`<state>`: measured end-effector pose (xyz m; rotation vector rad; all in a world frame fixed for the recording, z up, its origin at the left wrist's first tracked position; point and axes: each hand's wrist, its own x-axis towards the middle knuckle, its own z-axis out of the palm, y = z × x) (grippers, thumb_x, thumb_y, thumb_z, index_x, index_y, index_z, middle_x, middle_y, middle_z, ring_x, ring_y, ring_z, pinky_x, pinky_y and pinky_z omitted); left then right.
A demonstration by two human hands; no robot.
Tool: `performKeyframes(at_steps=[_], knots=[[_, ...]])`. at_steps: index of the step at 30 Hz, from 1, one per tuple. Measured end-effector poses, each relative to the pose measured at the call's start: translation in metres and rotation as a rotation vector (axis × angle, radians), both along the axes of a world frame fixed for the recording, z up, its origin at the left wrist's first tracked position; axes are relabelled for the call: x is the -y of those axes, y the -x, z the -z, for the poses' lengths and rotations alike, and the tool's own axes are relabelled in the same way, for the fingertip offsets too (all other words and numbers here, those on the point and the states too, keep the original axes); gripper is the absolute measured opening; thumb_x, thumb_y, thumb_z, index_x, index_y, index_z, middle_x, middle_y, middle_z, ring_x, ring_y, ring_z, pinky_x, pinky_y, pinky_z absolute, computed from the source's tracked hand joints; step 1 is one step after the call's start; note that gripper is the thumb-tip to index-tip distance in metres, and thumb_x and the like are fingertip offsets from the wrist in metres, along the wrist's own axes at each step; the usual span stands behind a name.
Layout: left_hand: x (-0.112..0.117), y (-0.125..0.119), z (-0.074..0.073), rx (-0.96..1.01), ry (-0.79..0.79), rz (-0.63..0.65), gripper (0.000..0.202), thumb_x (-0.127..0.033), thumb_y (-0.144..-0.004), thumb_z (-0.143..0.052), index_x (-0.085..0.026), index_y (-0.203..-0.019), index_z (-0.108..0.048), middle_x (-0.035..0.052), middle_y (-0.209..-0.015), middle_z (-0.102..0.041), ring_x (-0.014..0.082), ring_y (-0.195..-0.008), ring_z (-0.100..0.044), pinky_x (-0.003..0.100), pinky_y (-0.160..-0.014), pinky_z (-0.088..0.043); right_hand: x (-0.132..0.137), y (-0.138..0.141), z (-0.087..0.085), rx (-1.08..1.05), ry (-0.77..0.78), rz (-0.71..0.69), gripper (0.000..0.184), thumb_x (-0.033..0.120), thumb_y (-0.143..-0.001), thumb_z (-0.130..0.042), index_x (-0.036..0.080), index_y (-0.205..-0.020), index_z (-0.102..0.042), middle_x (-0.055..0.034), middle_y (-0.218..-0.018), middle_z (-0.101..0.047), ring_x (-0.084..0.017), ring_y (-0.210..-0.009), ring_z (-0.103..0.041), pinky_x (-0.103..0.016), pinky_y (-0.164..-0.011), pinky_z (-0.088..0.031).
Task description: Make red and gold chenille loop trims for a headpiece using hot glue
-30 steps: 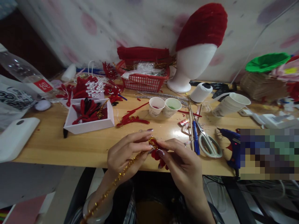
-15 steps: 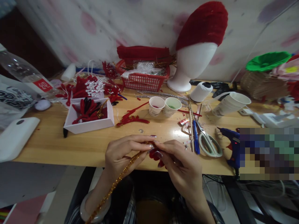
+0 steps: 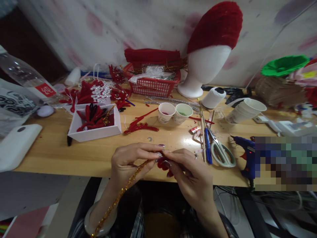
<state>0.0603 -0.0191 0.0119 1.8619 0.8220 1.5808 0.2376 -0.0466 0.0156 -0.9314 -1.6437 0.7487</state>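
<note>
My left hand (image 3: pixel 132 162) pinches a gold tinsel stem (image 3: pixel 128 184) close to its upper end. The rest of the stem slants down across the left wrist toward the lower edge of the view. Fingertip to fingertip with it, my right hand (image 3: pixel 192 172) is closed on a small dark red fuzzy piece (image 3: pixel 163 163), whose rounded loops show below the fingers. Stem and red piece meet between the two hands; the exact join is covered by the fingers. Both hands hover over the table's front edge.
A white box (image 3: pixel 96 134) of red and black pieces stands left. Two paper cups (image 3: pixel 166 113) sit mid-table. Scissors (image 3: pixel 220 152), a blue pen (image 3: pixel 207 145) and a glue gun (image 3: pixel 245 148) lie right. Behind are a red basket (image 3: pixel 151 86) and a foam head (image 3: pixel 205 66) with red cap.
The right hand has shifted and turned very slightly, and the red piece shows a little differently under the fingers. Both hands keep their grip.
</note>
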Motion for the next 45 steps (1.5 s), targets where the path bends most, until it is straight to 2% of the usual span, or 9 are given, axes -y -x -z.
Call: performKeyframes(at_steps=[5,9,15,20,24,28,32,38,45], knots=[[0.003,0.002,-0.003,-0.026,0.011,-0.015,0.021,-0.007,-0.081,-0.074,-0.026,-0.090,-0.077,0.0038,-0.103,-0.080,0.0186,-0.092,-0.076,0.032,-0.084,-0.062,-0.002,0.000,0.002,0.000,0.003,0.022,0.033,0.004,-0.093,-0.057,0.026,-0.114,-0.071,-0.0019,-0.088,-0.070,-0.011,-0.067,-0.067,-0.021,-0.053,-0.059],[0.006,0.006,0.002,-0.003,0.022,-0.031,0.020,-0.007,-0.081,-0.074,-0.026,-0.088,-0.077,0.0025,-0.102,-0.079,0.0176,-0.092,-0.075,0.031,-0.084,-0.061,0.001,0.001,0.002,-0.045,0.054,0.017,0.034,0.006,-0.094,-0.057,0.028,-0.116,-0.070,-0.0006,-0.090,-0.069,-0.008,-0.065,-0.065,-0.019,-0.052,-0.058],[0.004,0.018,0.004,-0.005,0.079,0.029,0.021,-0.005,-0.084,-0.072,-0.026,-0.089,-0.075,0.0017,-0.104,-0.080,0.0175,-0.097,-0.076,0.028,-0.087,-0.061,0.004,0.003,-0.004,-0.152,0.186,0.007,0.027,0.011,-0.093,-0.062,0.029,-0.109,-0.073,0.0014,-0.086,-0.069,-0.006,-0.063,-0.066,-0.013,-0.051,-0.057],[0.000,0.021,-0.003,-0.031,0.005,0.067,0.015,-0.008,-0.083,-0.074,-0.023,-0.085,-0.076,0.0035,-0.098,-0.081,0.0189,-0.092,-0.078,0.027,-0.082,-0.063,0.002,0.005,-0.007,-0.258,0.316,-0.010,0.021,0.016,-0.092,-0.066,0.029,-0.104,-0.076,0.0023,-0.084,-0.069,-0.004,-0.060,-0.066,-0.010,-0.049,-0.056],[0.006,0.016,0.000,-0.023,0.010,0.024,0.021,-0.006,-0.083,-0.073,-0.025,-0.090,-0.076,0.0024,-0.103,-0.081,0.0182,-0.094,-0.077,0.028,-0.082,-0.063,0.002,0.009,-0.008,-0.293,0.317,0.018,0.021,0.015,-0.090,-0.067,0.029,-0.102,-0.077,0.0030,-0.081,-0.068,-0.004,-0.058,-0.065,-0.009,-0.049,-0.056],[0.012,0.011,0.001,-0.068,-0.050,-0.034,0.025,-0.001,-0.081,-0.073,-0.023,-0.094,-0.075,0.0023,-0.106,-0.080,0.0152,-0.096,-0.076,0.024,-0.085,-0.061,0.003,0.010,-0.010,-0.304,0.302,0.038,0.021,0.014,-0.089,-0.067,0.029,-0.101,-0.077,0.0031,-0.080,-0.068,-0.004,-0.055,-0.064,-0.009,-0.047,-0.055],[0.012,0.007,-0.001,-0.109,-0.104,-0.085,0.024,0.000,-0.082,-0.071,-0.021,-0.094,-0.074,0.0040,-0.107,-0.080,0.0158,-0.097,-0.076,0.025,-0.086,-0.061,0.004,0.009,-0.010,-0.270,0.276,0.062,0.024,0.011,-0.089,-0.066,0.027,-0.103,-0.077,0.0027,-0.079,-0.068,-0.003,-0.054,-0.063,-0.009,-0.047,-0.055],[0.011,0.000,0.006,-0.029,-0.068,-0.105,0.020,-0.003,-0.085,-0.070,-0.022,-0.093,-0.073,0.0019,-0.108,-0.080,0.0159,-0.098,-0.076,0.025,-0.084,-0.062,0.004,0.009,-0.007,-0.267,0.267,0.057,0.025,0.012,-0.089,-0.067,0.029,-0.105,-0.077,0.0039,-0.079,-0.067,-0.002,-0.054,-0.063,-0.008,-0.047,-0.055],[0.010,-0.010,0.005,-0.079,-0.197,-0.205,0.015,-0.005,-0.087,-0.069,-0.018,-0.092,-0.071,0.0048,-0.104,-0.080,0.0165,-0.096,-0.077,0.026,-0.084,-0.063,0.003,0.008,-0.008,-0.266,0.253,0.073,0.027,0.011,-0.089,-0.067,0.029,-0.106,-0.076,0.0039,-0.079,-0.067,-0.002,-0.055,-0.063,-0.008,-0.048,-0.054]])
